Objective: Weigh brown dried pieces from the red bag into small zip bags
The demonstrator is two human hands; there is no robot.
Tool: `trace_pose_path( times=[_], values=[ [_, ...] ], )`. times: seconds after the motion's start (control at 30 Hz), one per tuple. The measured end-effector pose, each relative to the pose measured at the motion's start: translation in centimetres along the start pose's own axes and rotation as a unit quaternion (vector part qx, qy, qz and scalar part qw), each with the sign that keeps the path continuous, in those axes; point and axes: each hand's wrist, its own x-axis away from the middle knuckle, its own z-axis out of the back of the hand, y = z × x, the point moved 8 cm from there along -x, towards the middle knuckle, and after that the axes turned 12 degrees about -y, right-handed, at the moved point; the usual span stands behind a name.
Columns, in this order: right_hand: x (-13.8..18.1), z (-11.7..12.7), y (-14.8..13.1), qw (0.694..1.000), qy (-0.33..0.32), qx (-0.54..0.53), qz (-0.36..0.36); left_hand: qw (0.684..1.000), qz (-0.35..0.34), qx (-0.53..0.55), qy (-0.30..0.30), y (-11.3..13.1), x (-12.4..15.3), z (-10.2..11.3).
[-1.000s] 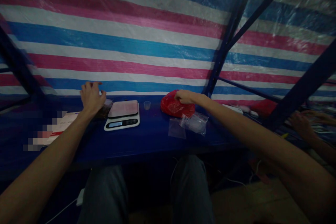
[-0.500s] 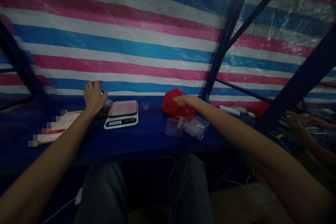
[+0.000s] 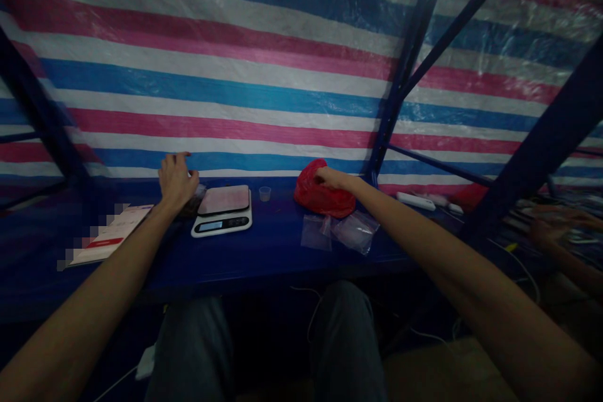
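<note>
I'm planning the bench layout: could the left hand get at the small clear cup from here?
Probably yes: the scale sits between the left hand and the cup, but looks low enough to reach over.

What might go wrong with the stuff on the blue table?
The cup stands close to the scale, so a stray bump might tip it. The right hand is at the red bag; a tug could shove it into the clear bags in front.
</note>
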Motion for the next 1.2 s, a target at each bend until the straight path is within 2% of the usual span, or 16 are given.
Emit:
trace_pose_path(
  times=[0.27, 0.5, 0.6, 0.7, 0.8, 0.87, 0.93, 1.07, 1.2],
  values=[
    [0.8, 3.8, 1.7, 0.999, -0.03, -0.037, -0.012, 1.0, -0.002, 0.02, -0.002, 0.6, 0.0, -0.4],
    [2.8, 9.9, 3.6, 0.999, -0.028, -0.024, -0.034, 0.999, -0.016, 0.03, -0.011, 1.7, 0.2, -0.2],
    [2.8, 13.1, 2.8, 0.999, 0.01, -0.025, -0.019, 0.999, -0.028, 0.023, -0.014, 2.8, 0.3, 0.0],
    [1.1, 14.6, -0.3, 0.998, 0.049, -0.039, 0.023, 0.998, -0.055, 0.037, -0.017, 4.5, 0.5, 0.3],
    [-2.0, 12.8, -5.1, 0.991, 0.048, -0.081, 0.093, 0.993, -0.09, 0.068, -0.024, 6.1, 0.9, 0.3],
    [-4.1, 10.3, -8.0, 0.984, 0.051, -0.11, 0.131, 0.988, -0.122, 0.085, -0.035, 7.0, 1.1, -0.1],
    [-6.0, 7.8, -10.0, 0.979, 0.08, -0.116, 0.148, 0.982, -0.154, 0.096, -0.058, 7.5, 1.3, -0.8],
    [-8.4, 3.4, -11.2, 0.97, 0.154, -0.116, 0.146, 0.972, -0.173, 0.097, -0.123, 7.1, 1.3, -2.8],
    [-8.5, 1.2, -10.8, 0.954, 0.238, -0.132, 0.13, 0.965, -0.142, 0.067, -0.211, 5.9, 1.1, -4.8]
  ],
)
